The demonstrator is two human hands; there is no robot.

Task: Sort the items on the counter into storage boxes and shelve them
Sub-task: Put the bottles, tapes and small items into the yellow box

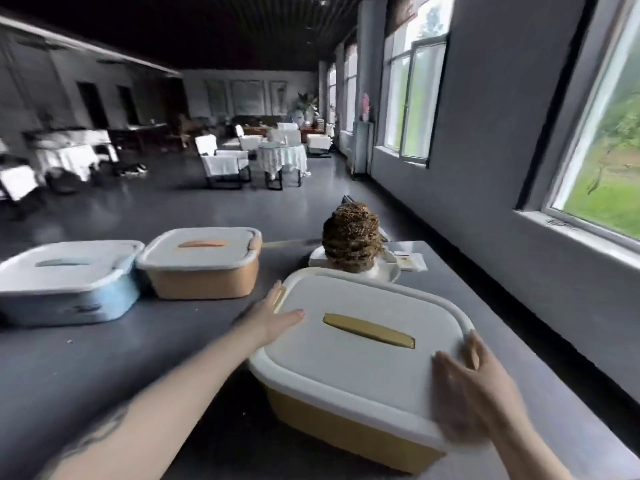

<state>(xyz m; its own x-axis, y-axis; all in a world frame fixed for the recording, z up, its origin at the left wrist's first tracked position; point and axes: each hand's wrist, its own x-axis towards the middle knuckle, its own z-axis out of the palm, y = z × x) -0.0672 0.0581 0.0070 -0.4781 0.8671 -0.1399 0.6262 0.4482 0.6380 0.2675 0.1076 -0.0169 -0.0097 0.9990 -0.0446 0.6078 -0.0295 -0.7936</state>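
Note:
A yellow storage box (346,434) with a white lid (349,348) and a yellow handle slot sits on the dark counter (121,358) in front of me. My left hand (270,317) lies flat against the lid's left edge, fingers apart. My right hand (474,393) rests on the lid's near right corner, blurred, fingers over the rim. An orange box (204,277) and a blue box (69,296), both with white lids on, stand side by side at the left.
Behind the yellow box a brown woven stack (351,233) stands on white dishes (384,270), with small packets (410,261) beside it. A grey wall with windows (606,140) runs along the right. Chairs and a round table (280,157) fill the room beyond.

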